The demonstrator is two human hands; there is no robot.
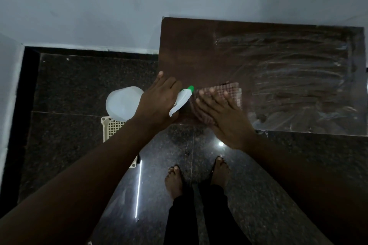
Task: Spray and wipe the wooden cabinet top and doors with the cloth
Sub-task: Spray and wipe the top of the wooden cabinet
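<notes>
My right grip (221, 113) lies spread and flat, fingers straight, pressing the cloth (233, 89) onto the cabinet top (219, 49) near its front edge, in the left half. The cloth is a thin checked rag, soft and limp. I judge it will bunch or slip out from under me unless the whole palm bears on it, rather than a pinch at one corner. The picture is smeared around my fingers, so I cannot tell how the cloth is folded. My left grip (157, 101) is curled round the spray bottle (182, 99), whose white head and green nozzle stick out past my knuckles just beside the cloth. The bottle's body is hidden under my hand, so I cannot say how full it is. It looks like light plastic, best held at the neck with a finger free for the trigger, and probably slippery if wet. The top is hard, flat and glossy, and its right part carries wet streaks (298, 81) while the left looks dry. I expect the cloth to glide on the wet part and drag on the dry. The doors are out of sight below the front edge.
</notes>
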